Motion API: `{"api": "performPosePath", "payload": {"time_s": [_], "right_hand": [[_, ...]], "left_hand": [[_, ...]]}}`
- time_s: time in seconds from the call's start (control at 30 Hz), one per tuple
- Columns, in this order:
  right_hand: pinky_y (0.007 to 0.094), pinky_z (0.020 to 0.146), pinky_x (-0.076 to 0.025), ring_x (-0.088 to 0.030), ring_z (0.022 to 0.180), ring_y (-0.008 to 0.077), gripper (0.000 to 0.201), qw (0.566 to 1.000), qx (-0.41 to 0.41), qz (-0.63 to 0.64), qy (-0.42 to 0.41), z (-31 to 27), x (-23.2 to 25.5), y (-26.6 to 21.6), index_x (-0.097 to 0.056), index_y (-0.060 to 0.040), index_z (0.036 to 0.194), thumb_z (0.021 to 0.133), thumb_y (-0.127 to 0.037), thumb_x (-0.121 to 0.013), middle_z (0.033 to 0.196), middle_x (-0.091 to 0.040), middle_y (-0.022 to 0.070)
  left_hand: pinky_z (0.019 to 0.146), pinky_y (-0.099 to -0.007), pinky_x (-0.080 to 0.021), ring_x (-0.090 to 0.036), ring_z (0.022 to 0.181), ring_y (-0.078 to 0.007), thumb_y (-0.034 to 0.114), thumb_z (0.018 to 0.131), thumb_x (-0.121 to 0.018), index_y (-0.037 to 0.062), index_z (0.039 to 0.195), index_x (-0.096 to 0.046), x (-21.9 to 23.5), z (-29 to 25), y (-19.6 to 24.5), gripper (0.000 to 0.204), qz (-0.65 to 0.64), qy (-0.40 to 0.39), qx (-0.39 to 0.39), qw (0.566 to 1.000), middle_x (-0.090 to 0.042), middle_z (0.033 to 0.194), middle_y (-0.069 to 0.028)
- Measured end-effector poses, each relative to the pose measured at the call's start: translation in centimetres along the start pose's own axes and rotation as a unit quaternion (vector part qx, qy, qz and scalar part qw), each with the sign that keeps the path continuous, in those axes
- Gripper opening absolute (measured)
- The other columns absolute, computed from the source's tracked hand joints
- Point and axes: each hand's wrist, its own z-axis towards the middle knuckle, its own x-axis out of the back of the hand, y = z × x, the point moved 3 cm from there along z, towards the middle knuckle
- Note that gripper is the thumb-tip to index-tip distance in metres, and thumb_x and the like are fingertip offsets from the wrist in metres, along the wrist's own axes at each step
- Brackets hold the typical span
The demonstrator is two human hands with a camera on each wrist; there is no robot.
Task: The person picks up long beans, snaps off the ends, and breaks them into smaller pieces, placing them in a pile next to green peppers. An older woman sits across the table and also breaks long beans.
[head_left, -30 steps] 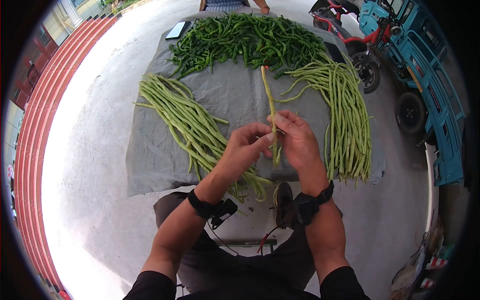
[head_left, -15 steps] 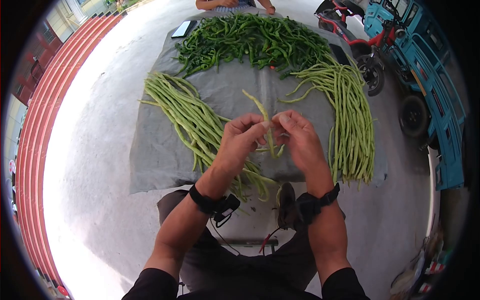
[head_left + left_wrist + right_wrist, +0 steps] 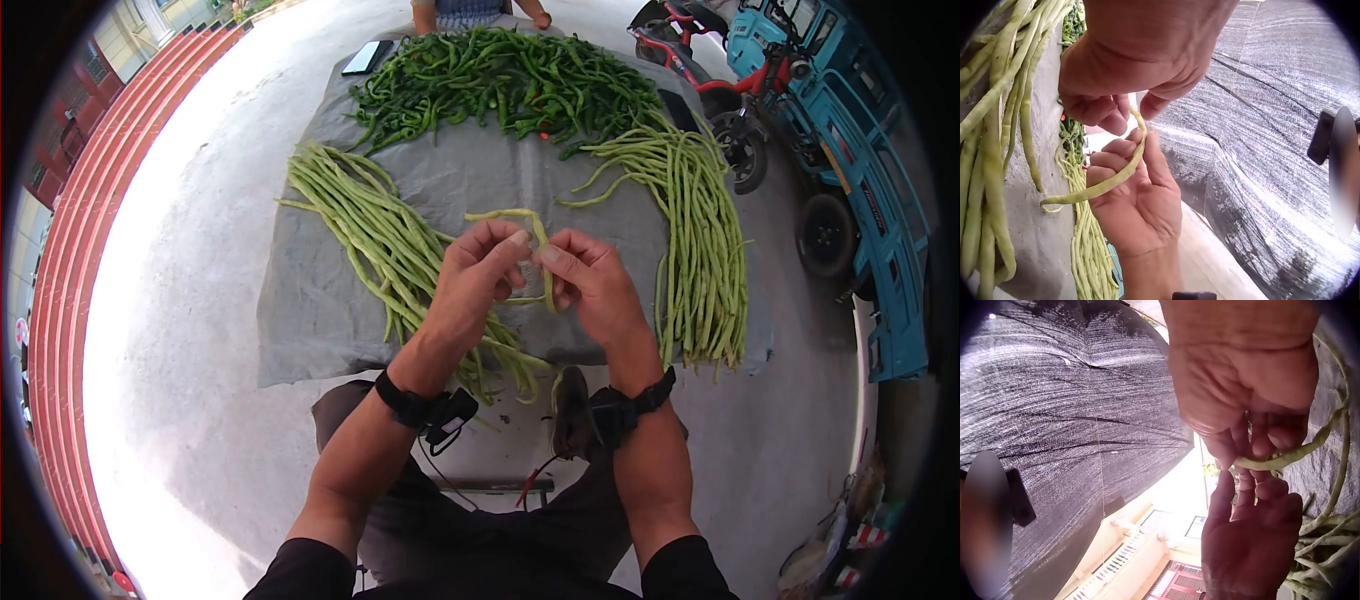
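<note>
A bent, yellowish-green long bean (image 3: 507, 213) is between the two hands over the cloth. My right hand (image 3: 592, 285) pinches it between thumb and fingers close to a sharp bend. Right beside that pinch is my left hand (image 3: 478, 268), fingers curled and thumb tip near the bean; I cannot tell whether they grip it. In the left wrist view, the bean (image 3: 1097, 189) hangs across the right palm. The right wrist view has the bean (image 3: 1300, 452) curving away under the right fingers. A pile of long beans (image 3: 365, 235) lies beside the left hand.
Another pile of long beans (image 3: 705, 250) lies to the right on the grey cloth (image 3: 310, 330). Green peppers (image 3: 500, 85) are heaped at the far side between two phones, and a person's arm (image 3: 424, 15) shows behind them. A blue three-wheeler (image 3: 870, 200) stands at right.
The bean stood long and nearly straight; its upper part now bends sharply to the left. Both hands stay close together, and the left thumb has drawn slightly back from the bean.
</note>
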Motion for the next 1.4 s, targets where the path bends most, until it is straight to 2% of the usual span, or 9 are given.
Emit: {"api": "performPosePath", "payload": {"time_s": [0.07,0.23,0.37,0.63,0.87,1.07,1.27,1.4], "right_hand": [[0.0216,0.056,-0.04,-0.052,0.062,0.0041,0.019,0.998,-0.006,0.055,0.011,0.1,0.4,0.0,-0.071,-0.006,0.097,0.1,-0.025,-0.074,0.076,-0.063,-0.0031],[0.0218,0.055,-0.039,-0.052,0.062,0.0043,0.017,0.996,0.028,0.073,0.04,0.3,0.9,-0.1,-0.07,-0.0058,0.096,0.099,-0.022,-0.074,0.077,-0.065,-0.0019],[0.0219,0.058,-0.038,-0.052,0.065,0.0041,0.015,0.995,0.051,0.072,0.055,0.3,0.9,-0.1,-0.071,-0.006,0.095,0.098,-0.02,-0.075,0.078,-0.066,-0.002],[0.0227,0.061,-0.04,-0.053,0.068,0.0043,0.017,0.998,0.036,0.042,0.038,0.4,1.1,0.4,-0.071,-0.0071,0.095,0.099,-0.024,-0.074,0.079,-0.066,-0.0035],[0.025,0.072,-0.047,-0.06,0.079,0.0073,0.028,0.999,0.03,0.04,0.02,0.4,0.3,0.3,-0.069,-0.0068,0.106,0.105,-0.034,-0.064,0.087,-0.068,-0.0017],[0.0254,0.074,-0.048,-0.061,0.08,0.0079,0.032,0.999,0.014,-0.007,-0.045,0.1,-0.1,0.5,-0.068,-0.0064,0.103,0.108,-0.037,-0.06,0.088,-0.068,-0.0008],[0.024,0.069,-0.046,-0.056,0.077,0.0055,0.019,0.995,0.02,-0.057,-0.076,0.1,-0.7,0.5,-0.067,-0.006,0.097,0.102,-0.024,-0.07,0.086,-0.065,-0.0028],[0.0233,0.065,-0.044,-0.055,0.074,0.005,0.015,0.994,0.02,-0.08,-0.069,0.0,-0.7,0.4,-0.066,-0.0057,0.095,0.099,-0.018,-0.074,0.083,-0.065,-0.0031]], "left_hand": [[0.064,-0.0207,-0.04,-0.059,0.077,-0.0047,0.028,0.103,-0.067,0.0102,0.109,-0.067,-0.2,-0.1,-0.2,0.018,0.016,-0.015,0.015,1.0,-0.068,0.096,0.0041],[0.064,-0.0214,-0.043,-0.064,0.08,-0.0063,0.031,0.104,-0.064,0.0091,0.11,-0.066,-0.9,-0.5,-0.8,0.022,0.054,-0.085,0.046,0.994,-0.07,0.099,0.0028],[0.063,-0.0207,-0.042,-0.064,0.078,-0.0055,0.029,0.104,-0.065,0.0086,0.108,-0.068,-1.6,-0.8,-0.6,0.021,0.051,-0.093,0.04,0.994,-0.07,0.097,0.0024],[0.061,-0.0207,-0.041,-0.061,0.073,-0.0045,0.026,0.101,-0.071,0.0082,0.104,-0.072,-1.4,-0.4,-1.2,0.018,0.019,-0.101,0.039,0.994,-0.069,0.088,0.0035],[0.064,-0.0209,-0.04,-0.06,0.075,-0.0044,0.024,0.101,-0.071,0.0087,0.106,-0.071,0.0,0.3,-1.1,0.016,-0.047,-0.048,0.026,0.997,-0.069,0.088,0.0036],[0.063,-0.0213,-0.039,-0.06,0.074,-0.0041,0.023,0.102,-0.07,0.0075,0.108,-0.071,0.7,0.3,-0.2,0.016,-0.068,0.002,-0.01,0.998,-0.068,0.087,0.0033],[0.061,-0.0205,-0.038,-0.059,0.073,-0.0043,0.021,0.102,-0.071,0.0061,0.108,-0.07,1.1,0.6,-0.2,0.016,-0.076,0.023,-0.038,0.996,-0.067,0.085,0.0028],[0.061,-0.0202,-0.039,-0.058,0.072,-0.0043,0.021,0.101,-0.072,0.0053,0.107,-0.07,0.9,0.4,-0.3,0.017,-0.069,0.028,-0.048,0.996,-0.067,0.085,0.0027]]}}
